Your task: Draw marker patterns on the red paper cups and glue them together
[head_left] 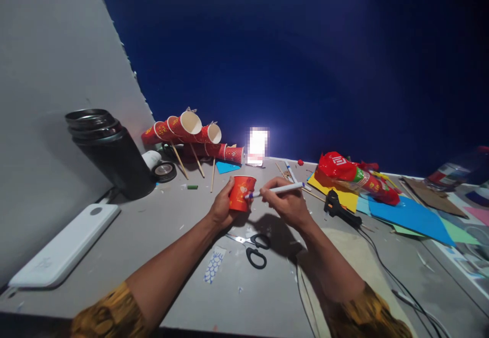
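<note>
My left hand (222, 206) is wrapped round a red paper cup (240, 191) with a gold and white print, held upright above the table. In my right hand (287, 205) is a white marker (284, 189) with a blue-purple tip; the tip points left and meets the cup's side, or nearly so. Below the hands lie scissors (255, 249) with black handles, blades toward the left. A paper strip with a blue scale pattern (214, 265) rests beside them.
At left stand a black flask (114, 155) and a white power bank (64, 246). Stacked red cups (179, 129) with sticks lie behind. A glowing phone (257, 147) leans on the wall. At right are a glue gun (340, 209), its cable, coloured paper (408, 218) and a red packet (338, 172).
</note>
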The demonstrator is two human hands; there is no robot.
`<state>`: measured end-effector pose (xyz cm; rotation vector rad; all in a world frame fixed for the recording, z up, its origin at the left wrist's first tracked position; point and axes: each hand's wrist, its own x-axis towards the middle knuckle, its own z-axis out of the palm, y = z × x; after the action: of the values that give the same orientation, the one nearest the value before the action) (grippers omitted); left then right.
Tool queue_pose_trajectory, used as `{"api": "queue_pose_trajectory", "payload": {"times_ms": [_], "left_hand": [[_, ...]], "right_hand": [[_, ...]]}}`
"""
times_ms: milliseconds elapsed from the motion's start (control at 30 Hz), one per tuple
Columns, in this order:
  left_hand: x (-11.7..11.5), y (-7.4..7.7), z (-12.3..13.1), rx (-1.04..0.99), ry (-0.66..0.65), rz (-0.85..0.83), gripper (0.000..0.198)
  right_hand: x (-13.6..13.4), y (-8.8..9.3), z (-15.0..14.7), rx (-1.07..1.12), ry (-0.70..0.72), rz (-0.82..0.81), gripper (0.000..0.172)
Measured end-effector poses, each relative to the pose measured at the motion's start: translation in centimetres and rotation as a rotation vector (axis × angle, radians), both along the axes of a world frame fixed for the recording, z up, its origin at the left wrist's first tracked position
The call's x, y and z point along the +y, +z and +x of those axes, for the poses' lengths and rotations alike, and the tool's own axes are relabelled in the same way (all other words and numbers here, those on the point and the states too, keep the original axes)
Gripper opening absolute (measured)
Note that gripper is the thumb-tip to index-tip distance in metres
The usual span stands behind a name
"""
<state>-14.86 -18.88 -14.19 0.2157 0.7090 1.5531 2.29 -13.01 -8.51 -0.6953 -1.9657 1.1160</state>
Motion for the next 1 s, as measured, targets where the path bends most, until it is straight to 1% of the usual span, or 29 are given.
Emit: {"api": "queue_pose_trajectory", "payload": {"times_ms": [33, 67, 100, 200, 233, 267, 333, 400, 433, 500, 567, 600, 667, 733, 767, 800, 867, 900, 933, 1000], "left_hand": [[0.04, -0.09, -0.08, 0.003, 0.007, -0.003, 0.054], [0.08, -0.14, -0.15, 0.0, 0.009, 0.0, 0.055], [0.11, -0.16, -0.2, -0.004, 0.008, 0.009, 0.054], [0.15, -0.04, -0.2, -0.017, 0.006, 0.019, 0.052], [0.14, 0.01, -0.18, -0.017, 0.01, 0.011, 0.052], [0.13, 0.03, -0.17, -0.015, 0.017, 0.001, 0.053], [0.11, 0.0, -0.2, -0.006, 0.029, -0.026, 0.055], [0.14, -0.14, -0.27, 0.004, 0.038, -0.03, 0.055], [0.17, -0.23, -0.3, 0.009, 0.037, -0.024, 0.055], [0.27, -0.43, -0.35, 0.002, 0.023, -0.01, 0.053], [0.38, -0.6, -0.38, -0.015, 0.01, -0.005, 0.053], [0.42, -0.67, -0.39, -0.022, 0.007, -0.007, 0.053], [0.45, -0.72, -0.44, -0.024, 0.011, -0.015, 0.054], [0.43, -0.67, -0.52, -0.015, 0.019, -0.022, 0.054], [0.41, -0.6, -0.55, -0.014, 0.02, -0.023, 0.054], [0.39, -0.52, -0.58, -0.017, 0.017, -0.021, 0.053], [0.34, -0.33, -0.59, -0.034, 0.0, -0.012, 0.053], [0.31, -0.22, -0.58, -0.044, -0.008, -0.008, 0.053], [0.28, -0.12, -0.56, -0.052, -0.011, -0.006, 0.053], [0.21, 0.06, -0.51, -0.06, 0.001, -0.009, 0.052]], "right_hand": [[-0.08, 0.04, 0.01, -0.023, 0.056, -0.016, 0.023], [-0.14, 0.06, 0.02, -0.025, 0.081, -0.034, 0.023], [-0.18, 0.06, 0.01, -0.003, 0.063, -0.048, 0.022], [-0.09, -0.11, -0.05, 0.095, -0.117, -0.039, 0.022], [-0.04, -0.18, -0.08, 0.098, -0.137, -0.028, 0.022], [-0.01, -0.24, -0.1, 0.078, -0.117, -0.022, 0.022], [-0.04, -0.27, -0.12, -0.011, 0.013, -0.034, 0.023], [-0.13, -0.24, -0.11, -0.07, 0.135, -0.082, 0.023], [-0.15, -0.23, -0.1, -0.065, 0.15, -0.108, 0.023], [-0.14, -0.23, -0.05, 0.001, 0.078, -0.12, 0.024], [-0.04, -0.25, 0.01, 0.041, -0.015, -0.079, 0.023], [0.0, -0.23, 0.04, 0.029, -0.024, -0.055, 0.022], [0.04, -0.11, 0.08, -0.04, 0.058, -0.047, 0.022], [0.02, 0.06, 0.07, -0.076, 0.155, -0.098, 0.022], [0.0, 0.13, 0.04, -0.062, 0.164, -0.126, 0.022], [-0.01, 0.18, 0.0, -0.027, 0.138, -0.144, 0.022], [-0.01, 0.18, -0.1, 0.047, 0.049, -0.159, 0.024], [0.0, 0.15, -0.14, 0.061, 0.025, -0.163, 0.025], [0.0, 0.11, -0.17, 0.052, 0.031, -0.167, 0.026], [0.02, 0.01, -0.21, -0.006, 0.105, -0.19, 0.026]]}}
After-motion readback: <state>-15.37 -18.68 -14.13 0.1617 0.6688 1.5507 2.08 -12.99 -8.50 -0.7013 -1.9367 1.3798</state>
